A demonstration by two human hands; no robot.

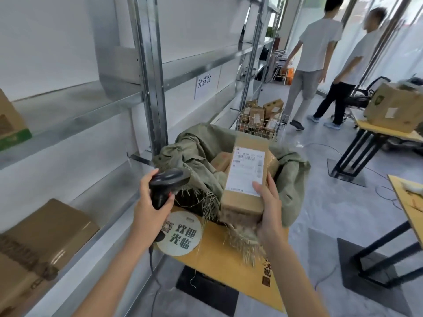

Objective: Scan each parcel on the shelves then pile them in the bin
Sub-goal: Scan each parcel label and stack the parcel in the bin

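My right hand point(270, 204) grips the near end of a long brown cardboard parcel point(248, 154) with a white shipping label facing up. The parcel hangs over the open mouth of the bin, a green woven sack point(201, 147) with frayed edges standing on a yellow table point(229, 266). Other brown parcels point(220, 161) lie inside the sack. My left hand point(150, 202) holds a black barcode scanner point(166, 181) by its handle, left of the parcel, its head pointing right. More parcels rest on the metal shelves: a brown one point(45, 227) lower left, and one with a green base point(9, 124) at the left edge.
Grey metal shelving point(151, 88) runs along the left wall. A wire basket point(261, 124) full of parcels stands behind the sack. Two people point(315, 60) walk away at the back right. Tables with black legs stand right, one carrying a large carton point(393, 106). Cables trail on the floor.
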